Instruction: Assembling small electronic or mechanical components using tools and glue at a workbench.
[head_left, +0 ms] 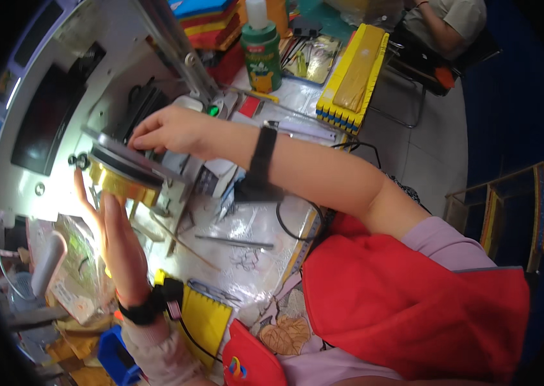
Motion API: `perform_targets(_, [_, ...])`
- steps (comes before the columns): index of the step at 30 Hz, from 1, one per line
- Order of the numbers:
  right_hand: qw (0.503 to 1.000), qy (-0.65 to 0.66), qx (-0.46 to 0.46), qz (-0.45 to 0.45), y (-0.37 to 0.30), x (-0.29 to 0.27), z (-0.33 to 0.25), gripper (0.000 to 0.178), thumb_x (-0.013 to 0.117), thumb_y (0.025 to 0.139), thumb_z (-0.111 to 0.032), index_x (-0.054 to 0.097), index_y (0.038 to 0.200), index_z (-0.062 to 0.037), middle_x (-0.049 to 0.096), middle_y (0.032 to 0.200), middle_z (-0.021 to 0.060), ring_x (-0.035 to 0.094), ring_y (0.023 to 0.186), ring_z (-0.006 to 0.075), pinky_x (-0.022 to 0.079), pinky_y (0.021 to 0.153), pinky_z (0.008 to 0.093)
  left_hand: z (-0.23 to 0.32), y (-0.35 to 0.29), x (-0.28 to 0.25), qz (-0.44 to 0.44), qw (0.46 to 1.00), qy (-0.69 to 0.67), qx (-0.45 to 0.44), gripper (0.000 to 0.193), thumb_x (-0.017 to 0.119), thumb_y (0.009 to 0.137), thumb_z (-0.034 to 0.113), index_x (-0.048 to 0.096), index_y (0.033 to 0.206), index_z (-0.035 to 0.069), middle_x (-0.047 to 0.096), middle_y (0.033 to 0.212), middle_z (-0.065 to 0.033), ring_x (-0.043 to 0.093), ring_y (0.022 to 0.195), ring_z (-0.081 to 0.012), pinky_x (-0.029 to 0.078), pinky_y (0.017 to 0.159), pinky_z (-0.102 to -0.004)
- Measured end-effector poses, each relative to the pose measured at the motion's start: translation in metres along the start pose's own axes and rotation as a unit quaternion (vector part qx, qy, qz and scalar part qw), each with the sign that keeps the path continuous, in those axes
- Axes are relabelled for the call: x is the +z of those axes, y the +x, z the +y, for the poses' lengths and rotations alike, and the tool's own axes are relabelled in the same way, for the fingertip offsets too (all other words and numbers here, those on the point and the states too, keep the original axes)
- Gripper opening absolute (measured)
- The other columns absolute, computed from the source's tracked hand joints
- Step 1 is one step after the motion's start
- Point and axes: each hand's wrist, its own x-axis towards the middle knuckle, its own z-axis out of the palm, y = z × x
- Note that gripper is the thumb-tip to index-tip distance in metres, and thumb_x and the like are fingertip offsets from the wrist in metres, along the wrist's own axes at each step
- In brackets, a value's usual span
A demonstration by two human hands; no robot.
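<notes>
A round fixture, with a brass-coloured lower ring (121, 183) and a dark upper disc (127, 159), sits at the left under a bright lamp. My left hand (122, 254) reaches up from below. Its fingers are stretched out, one along the side toward a small black knob (79, 161) and another against the underside of the brass ring. From the right, my right hand (170, 130) comes over the top of the disc. Its fingers are curled together at the disc's upper face, and what lies between the fingertips is too small to make out.
A white machine panel with a dark screen (50, 119) stands behind. On the bench lie a thin metal rod (233, 242), yellow trays (352, 77) and a green bottle (262, 58). A blue bin (116, 357) sits low left. Another person (446, 26) sits at the far right.
</notes>
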Motion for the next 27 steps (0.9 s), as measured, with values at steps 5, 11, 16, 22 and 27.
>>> perform_targets(5, [0.998,-0.04,-0.008,-0.042,0.018,0.024,-0.005,0.029,0.063,0.092,-0.017,0.069,0.115,0.0004,0.07,0.102,0.0066,0.062,0.09,0.0138,0.05,0.082,0.0283,-0.003,0.013,-0.009,0.031,0.999,0.042,0.012,0.064,0.052,0.101,0.018,0.015,0.153,0.008,0.051,0.131,-0.0095,0.05,0.114,-0.0137,0.034,0.1,-0.0266])
perform_targets(11, [0.861,-0.472,-0.185,0.03,-0.057,-0.006,-0.03,0.027,0.06,0.09,-0.02,0.068,0.109,-0.0025,0.07,0.099,0.0174,0.066,0.095,0.0296,0.052,0.084,0.0381,0.029,-0.029,-0.005,0.01,0.841,0.52,0.149,0.057,0.057,0.094,0.002,0.036,0.146,0.006,0.065,0.106,-0.0139,0.063,0.102,-0.0223,0.049,0.089,-0.0328])
perform_targets(16, [0.808,-0.552,-0.186,-0.088,-0.153,-0.015,-0.014,0.021,0.054,0.092,-0.017,0.062,0.106,-0.0045,0.068,0.089,0.0177,0.065,0.086,0.0379,0.052,0.075,0.0484,0.026,-0.086,-0.02,-0.025,0.714,0.678,0.171,0.026,0.057,0.087,-0.004,0.059,0.113,0.001,0.061,0.094,-0.018,0.06,0.084,-0.0354,0.048,0.074,-0.0407])
perform_targets(22, [0.774,-0.571,-0.21,-0.175,-0.2,0.008,0.03,0.025,0.06,0.081,-0.01,0.068,0.105,-0.0127,0.059,0.096,0.0058,0.059,0.094,0.0261,0.048,0.085,0.0382,0.009,-0.112,-0.006,-0.208,0.792,0.573,0.042,0.016,0.06,0.079,-0.002,0.063,0.093,0.005,0.057,0.085,-0.0133,0.06,0.074,-0.0348,0.048,0.063,-0.0415])
perform_targets(27, [0.78,-0.572,-0.195,-0.163,-0.189,0.015,0.037,0.028,0.059,0.081,-0.012,0.069,0.106,-0.0153,0.055,0.106,0.007,0.053,0.104,0.0297,0.044,0.092,0.0396,-0.009,-0.113,0.003,-0.246,0.823,0.511,-0.005,0.018,0.071,0.078,0.003,0.063,0.094,0.004,0.057,0.085,-0.0104,0.061,0.068,-0.0274,0.047,0.06,-0.0366])
